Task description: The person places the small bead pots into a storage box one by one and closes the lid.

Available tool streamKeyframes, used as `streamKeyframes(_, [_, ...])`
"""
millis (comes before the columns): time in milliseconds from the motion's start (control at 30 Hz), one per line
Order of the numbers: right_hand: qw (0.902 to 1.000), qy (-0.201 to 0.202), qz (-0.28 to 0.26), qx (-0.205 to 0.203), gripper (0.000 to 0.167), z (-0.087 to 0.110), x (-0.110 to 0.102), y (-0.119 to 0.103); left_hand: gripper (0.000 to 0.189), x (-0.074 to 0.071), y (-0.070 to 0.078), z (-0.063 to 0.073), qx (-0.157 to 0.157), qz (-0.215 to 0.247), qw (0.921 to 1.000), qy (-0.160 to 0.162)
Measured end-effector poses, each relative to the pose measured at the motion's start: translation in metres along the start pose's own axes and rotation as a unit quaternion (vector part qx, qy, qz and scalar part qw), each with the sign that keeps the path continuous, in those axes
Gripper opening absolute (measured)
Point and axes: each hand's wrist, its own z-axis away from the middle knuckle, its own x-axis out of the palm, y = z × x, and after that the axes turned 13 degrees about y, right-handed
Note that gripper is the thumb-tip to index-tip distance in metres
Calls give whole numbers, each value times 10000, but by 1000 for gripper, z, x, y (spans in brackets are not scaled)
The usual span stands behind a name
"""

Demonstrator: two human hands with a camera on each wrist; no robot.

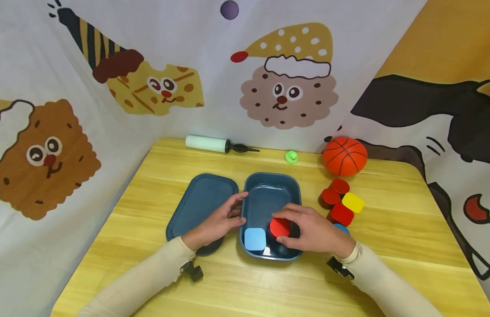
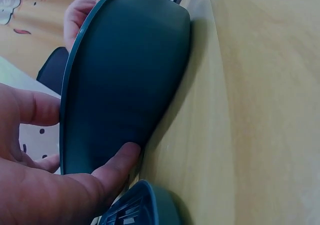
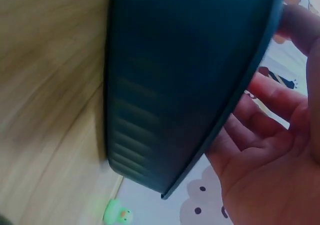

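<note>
A dark blue-green rectangular box (image 1: 270, 176) stands in front of me. Inside its near left corner lies a light blue square block (image 1: 255, 239). My right hand (image 1: 312, 229) reaches over the right wall and holds a red round block (image 1: 280, 227) by its edges, thumb on the near side and fingers on the far side. In the right wrist view, the box wall (image 3: 185, 85) hides that block. My left hand (image 1: 219, 222) is at the left wall with fingers extended; the left wrist view shows its thumb (image 2: 120, 165) against the outer wall and fingertips at the rim.
A matching lid (image 1: 203, 198) lies left of the box. To the right sit red round blocks (image 1: 330, 197), a yellow block (image 1: 353, 202), a red square block (image 1: 342, 214) and a blue block (image 1: 342, 228). Behind are a hand pump (image 1: 209, 143), a green duck (image 1: 291, 157) and a toy basketball (image 1: 345, 156).
</note>
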Motion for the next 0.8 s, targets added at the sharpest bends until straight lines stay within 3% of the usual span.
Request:
streamKeyframes(300, [9975, -654, 255, -126, 46, -3, 10, -1, 73, 1, 0, -1, -14, -6, 10000, -21])
streamKeyframes(500, [9942, -950, 497, 12, 47, -4, 12, -3, 73, 1, 1, -1, -19, 25, 10000, -60])
streamKeyframes(633, [9943, -969, 446, 68, 47, -4, 11, -3, 73, 1, 2, 0, -14, 48, 10000, -67])
streamKeyframes(800, [9978, -665, 72, -8, 45, -5, 8, -2, 73, 0, 2, 0, -6, 98, 9999, -73])
